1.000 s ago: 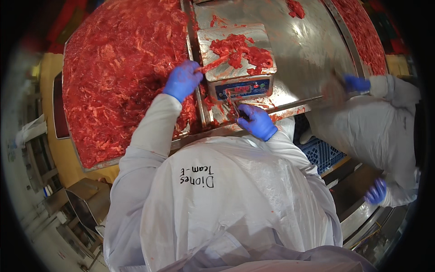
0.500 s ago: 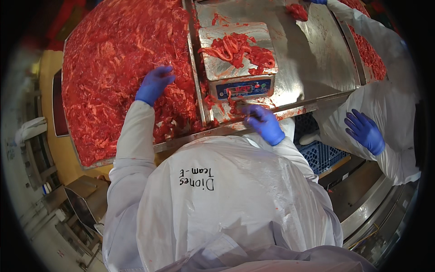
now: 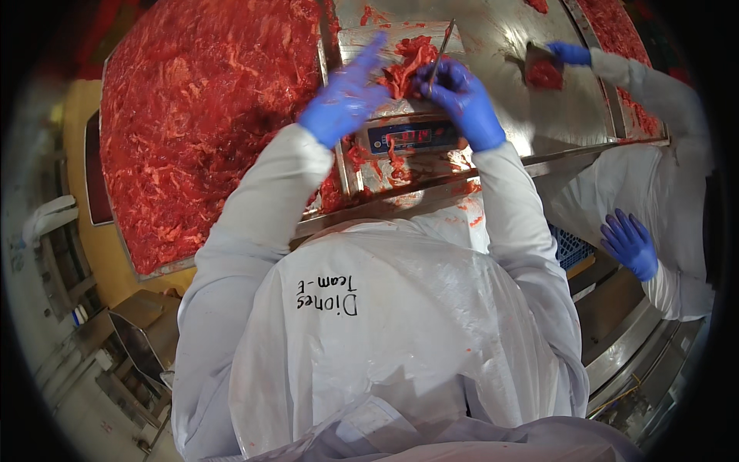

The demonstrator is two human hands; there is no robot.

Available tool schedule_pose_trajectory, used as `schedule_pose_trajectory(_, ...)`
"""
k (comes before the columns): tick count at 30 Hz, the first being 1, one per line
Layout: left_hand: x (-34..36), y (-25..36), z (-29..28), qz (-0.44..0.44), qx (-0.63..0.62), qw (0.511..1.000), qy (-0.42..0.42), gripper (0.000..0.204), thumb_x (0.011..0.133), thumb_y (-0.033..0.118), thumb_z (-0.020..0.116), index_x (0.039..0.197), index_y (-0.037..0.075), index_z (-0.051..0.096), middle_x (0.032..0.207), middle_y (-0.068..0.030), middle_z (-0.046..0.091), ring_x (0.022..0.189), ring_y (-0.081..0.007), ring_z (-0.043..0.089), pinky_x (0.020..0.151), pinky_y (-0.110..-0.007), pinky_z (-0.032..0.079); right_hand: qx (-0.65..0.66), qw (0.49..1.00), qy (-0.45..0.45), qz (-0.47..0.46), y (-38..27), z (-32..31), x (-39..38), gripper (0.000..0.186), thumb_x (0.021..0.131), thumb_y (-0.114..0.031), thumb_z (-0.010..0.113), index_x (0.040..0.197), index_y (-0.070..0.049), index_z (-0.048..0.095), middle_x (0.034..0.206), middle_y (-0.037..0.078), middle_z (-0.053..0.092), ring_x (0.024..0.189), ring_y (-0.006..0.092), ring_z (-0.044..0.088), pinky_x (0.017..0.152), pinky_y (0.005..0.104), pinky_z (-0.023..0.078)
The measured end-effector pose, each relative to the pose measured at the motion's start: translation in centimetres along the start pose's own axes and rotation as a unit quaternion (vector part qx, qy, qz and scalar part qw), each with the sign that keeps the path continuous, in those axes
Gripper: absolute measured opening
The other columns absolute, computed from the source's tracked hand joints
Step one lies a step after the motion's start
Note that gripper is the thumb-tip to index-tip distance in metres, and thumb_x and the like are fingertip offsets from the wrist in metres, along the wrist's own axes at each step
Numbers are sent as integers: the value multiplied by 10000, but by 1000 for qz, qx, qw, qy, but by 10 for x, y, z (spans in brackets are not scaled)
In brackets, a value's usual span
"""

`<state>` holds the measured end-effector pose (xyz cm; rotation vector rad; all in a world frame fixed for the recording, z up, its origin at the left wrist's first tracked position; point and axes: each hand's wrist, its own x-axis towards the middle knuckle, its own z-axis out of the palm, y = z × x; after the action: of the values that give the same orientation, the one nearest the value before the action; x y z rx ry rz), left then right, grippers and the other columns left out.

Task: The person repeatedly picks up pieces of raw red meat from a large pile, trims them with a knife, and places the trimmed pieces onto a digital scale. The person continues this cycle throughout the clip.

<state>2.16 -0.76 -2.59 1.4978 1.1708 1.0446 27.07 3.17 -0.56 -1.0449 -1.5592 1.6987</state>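
Note:
Over the scale's platform my right hand (image 3: 468, 104) is closed around a thin, dark metal blade-like tool (image 3: 442, 48), seen edge-on and pointing away from me. Against it lies a bunched heap of red meat strips (image 3: 409, 63) on the bench scale (image 3: 412, 137). My left hand (image 3: 346, 100), slightly blurred, hovers at the platform's left side with fingers stretched out and nothing in them. Both hands wear blue gloves. Part of the platform is hidden behind them; the lit display faces me.
A broad bed of red meat pieces (image 3: 208, 146) fills the left side, bounded by a metal divider. On the right, a co-worker's gloved hand (image 3: 571, 54) is at a red meat piece (image 3: 544, 75); their other hand (image 3: 631, 245) hangs lower. A blue crate (image 3: 570, 248) sits below the table edge.
My left hand has moved from the meat bed to the scale. My right hand has risen from the table's edge, tool now upright. The strips are bunched together. The co-worker's meat piece came nearer.

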Motion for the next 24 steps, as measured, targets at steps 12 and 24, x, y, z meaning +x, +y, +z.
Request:
schedule_pose_trajectory(12, -88, -41, 26, -76, 608, 773, -165, 364, 842, 448, 780, 1087, 182, 813, 1489, -142, 585, 1571, -436, 286, 1237, -760, 86, -604, 772, -182, 76, 42, -5, -71, 308, 792, -197, 799, 1074, -93, 734, 1096, 148, 715, 1083, 375, 684, 931, 494, 558)
schedule_pose_trajectory(24, -17, 45, -34, -107, -4, 990, -86, 228, 946, 178, 764, 1127, 47, 721, 1017, -41, 721, 931, -167, 675, 838, -352, 547, -366, 924, -25, 113, -32, -7, -60, 347, 866, -165, 785, 1183, -34, 736, 1001, 139, 752, 909, 290, 725, 835, 386, 559)
